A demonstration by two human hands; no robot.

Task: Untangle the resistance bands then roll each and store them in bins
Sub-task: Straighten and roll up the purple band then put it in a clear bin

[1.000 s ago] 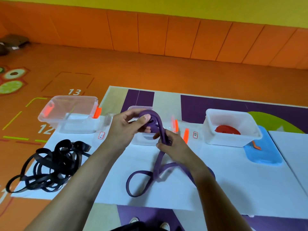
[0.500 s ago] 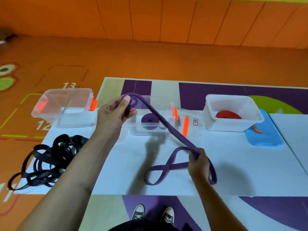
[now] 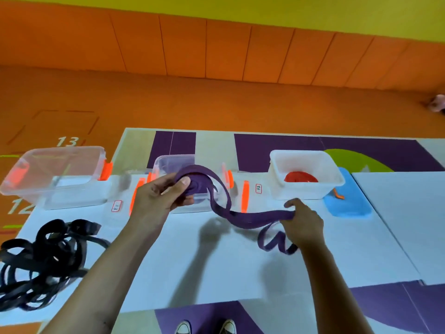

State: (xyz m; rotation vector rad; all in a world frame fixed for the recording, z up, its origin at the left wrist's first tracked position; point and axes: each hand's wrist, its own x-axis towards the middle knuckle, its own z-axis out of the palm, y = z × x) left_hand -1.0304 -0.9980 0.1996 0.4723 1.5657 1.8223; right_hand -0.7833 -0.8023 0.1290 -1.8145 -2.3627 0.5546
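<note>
1. Here, a purple resistance band (image 3: 250, 216) is held above the white sheet (image 3: 216, 273) in the middle of the frame. Its coiled end is gripped by the left hand (image 3: 154, 201), with the thumb pressed on the face of the coil and the fingers curled behind it.
2. The loose stretch of the band is pinched in the curled fingers of the right hand (image 3: 304, 222), right of centre. A short loop is seen hanging below that hand towards the sheet.
3. A middle clear bin (image 3: 173, 162) with orange latches is partly covered by the coil and the left hand, and what lies inside cannot be told.
4. A white bin (image 3: 305, 189) is placed at centre right, and a rolled red band (image 3: 301, 177) is seen lying on its floor.
5. A blue lid (image 3: 349, 206) is laid flat against the right end of the white bin.
6. A left clear bin (image 3: 55, 177) is set at the upper left of the sheet, with an orange latch at its right end.
7. A tangled heap of black bands (image 3: 43, 259) is spread at the lower left of the frame, below the left clear bin.
</note>
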